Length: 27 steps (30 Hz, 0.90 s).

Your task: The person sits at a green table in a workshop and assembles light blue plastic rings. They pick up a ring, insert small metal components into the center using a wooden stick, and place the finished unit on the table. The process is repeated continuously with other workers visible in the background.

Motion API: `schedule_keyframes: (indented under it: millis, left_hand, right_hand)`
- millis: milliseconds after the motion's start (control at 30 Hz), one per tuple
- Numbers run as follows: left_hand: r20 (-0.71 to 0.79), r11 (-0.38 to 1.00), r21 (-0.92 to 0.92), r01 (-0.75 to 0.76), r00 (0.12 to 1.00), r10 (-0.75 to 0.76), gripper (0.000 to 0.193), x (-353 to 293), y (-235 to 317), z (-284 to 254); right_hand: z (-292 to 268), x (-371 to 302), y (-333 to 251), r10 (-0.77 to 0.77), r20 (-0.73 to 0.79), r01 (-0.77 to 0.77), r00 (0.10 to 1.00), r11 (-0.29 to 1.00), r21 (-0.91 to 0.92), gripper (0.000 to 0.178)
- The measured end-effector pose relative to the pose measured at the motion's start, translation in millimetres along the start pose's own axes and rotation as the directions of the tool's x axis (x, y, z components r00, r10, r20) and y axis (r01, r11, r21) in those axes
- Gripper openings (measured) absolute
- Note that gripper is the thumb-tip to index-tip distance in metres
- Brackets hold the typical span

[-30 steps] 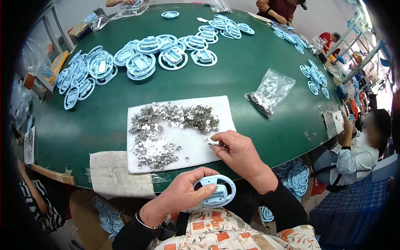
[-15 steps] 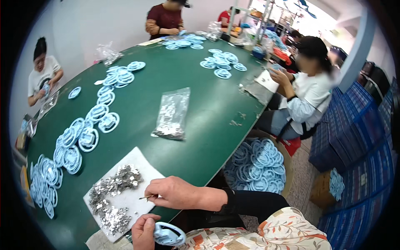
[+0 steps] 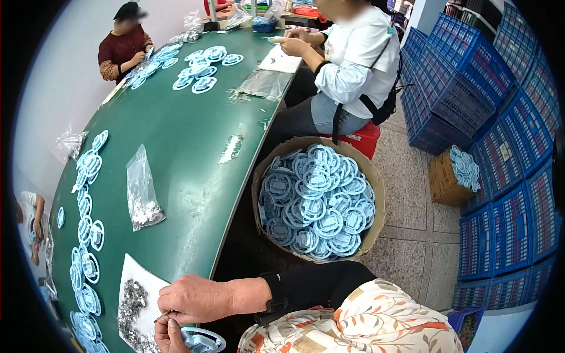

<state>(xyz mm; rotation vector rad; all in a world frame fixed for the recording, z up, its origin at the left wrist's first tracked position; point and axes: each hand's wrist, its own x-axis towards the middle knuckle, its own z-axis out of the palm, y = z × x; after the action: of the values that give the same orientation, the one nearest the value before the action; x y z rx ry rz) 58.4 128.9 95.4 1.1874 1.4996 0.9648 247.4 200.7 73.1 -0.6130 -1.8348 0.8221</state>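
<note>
My left hand [image 3: 169,338], at the bottom edge, grips a light-blue oval plastic part [image 3: 204,340] by its rim; part of the hand is cut off by the frame. Just above it, my right hand [image 3: 197,299] is closed around a thin stick-like tool [image 3: 163,316], whose tip comes close to the left thumb. Fingers hide most of this tool, so its exact kind does not show. Beside both hands, a white sheet [image 3: 154,281] bears a heap of small shiny metal pieces [image 3: 132,303].
Blue parts [image 3: 88,235] line the left of the green table [image 3: 182,176]. A clear bag of metal pieces [image 3: 143,197] lies mid-table. A carton of blue parts [image 3: 321,203] stands right of the table edge. Co-workers sit around; blue crates [image 3: 465,65] are stacked at right.
The view has swung to the right, showing more of the carton and crates. My right hand has come closer to the left hand, bringing the tool's tip from over the sheet to the left thumb.
</note>
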Motion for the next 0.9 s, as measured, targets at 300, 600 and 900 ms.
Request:
schedule_keyframes:
  millis: [300,600,900]
  left_hand:
    - [0.075,0.971,0.233,-0.058,0.996,0.042,0.021,0,4,13]
    - [0.23,0.944,0.239,-0.226,0.958,0.171,0.012,-8,18,55]
    - [0.112,0.932,0.296,-0.211,0.976,0.186,0.011,7,16,42]
  right_hand:
    - [-42,-31,-4,0.116,-0.016,-0.103,0.993,0.934,0.342,0.016]
    - [-76,-55,-6,0.204,0.171,-0.266,0.964,0.781,0.566,0.011]
    - [-59,-37,12,0.309,0.361,-0.453,0.88,0.774,0.442,0.014]
